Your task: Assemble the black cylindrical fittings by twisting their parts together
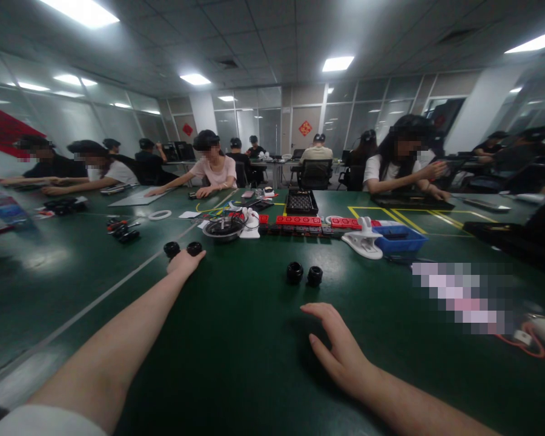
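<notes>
On the left, my left hand (184, 263) reaches far over the green table, with a black round fitting (194, 247) at its fingers. Its thumb curls along the near side of that fitting; the other fingers are mostly hidden. A second black round fitting (171, 249) sits just left of it, against the hand. Closer to the middle, two more fittings stand side by side: a larger-looking one (295, 272) and a smaller-looking one (315, 276). Below them my right hand (338, 348) rests with thumb and index finger apart, holding nothing and not touching them.
Beyond the fittings lie a round metal dish (224, 229), red blocks (298, 220), a white clamp stand (364, 239) and a blue bin (399, 238). Dark tools (122, 230) lie at left. A co-worker in pink (213, 172) sits opposite; another person (402, 163) works at right.
</notes>
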